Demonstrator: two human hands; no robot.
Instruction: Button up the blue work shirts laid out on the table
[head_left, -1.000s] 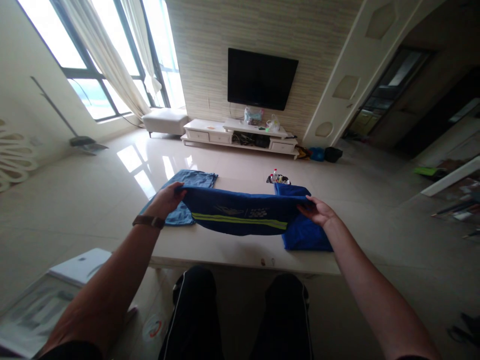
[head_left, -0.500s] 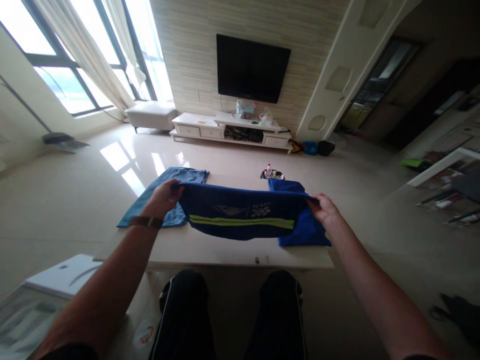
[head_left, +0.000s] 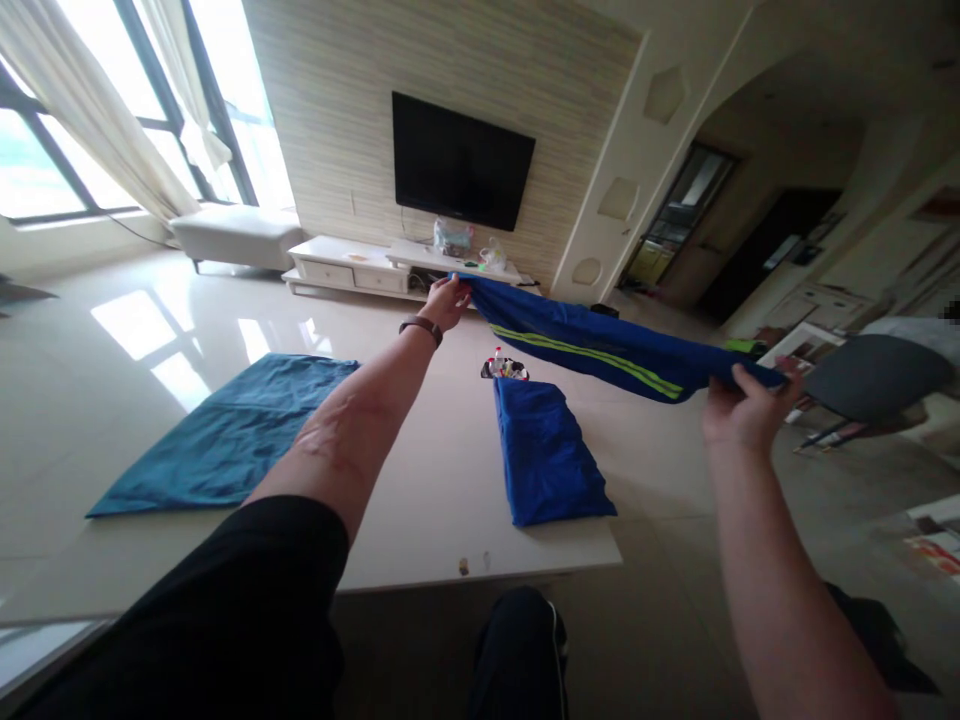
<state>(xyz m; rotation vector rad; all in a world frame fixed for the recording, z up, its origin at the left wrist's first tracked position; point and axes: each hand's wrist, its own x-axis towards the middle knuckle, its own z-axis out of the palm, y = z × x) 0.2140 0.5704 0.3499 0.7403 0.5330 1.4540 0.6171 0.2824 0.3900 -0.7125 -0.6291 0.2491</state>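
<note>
premises: a home living room — television [head_left: 461, 160] on the wall, low white cabinet [head_left: 330, 273] beneath, curtains [head_left: 90, 100] at tall windows [head_left: 240, 100], padded seat [head_left: 236, 240].

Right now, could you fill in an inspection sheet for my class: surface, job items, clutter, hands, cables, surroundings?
Surface: pale tabletop, brown spot near front edge.
Job items: striped blue cloth, held aloft; folded blue cloth and teal cloth on tabletop.
Clutter: red-capped bottle beyond folded blue cloth.
Hands: left hand, right hand grip striped blue cloth.
Cables: cords by bench and below television.
Surroundings: TV cabinet, dark chair.
</note>
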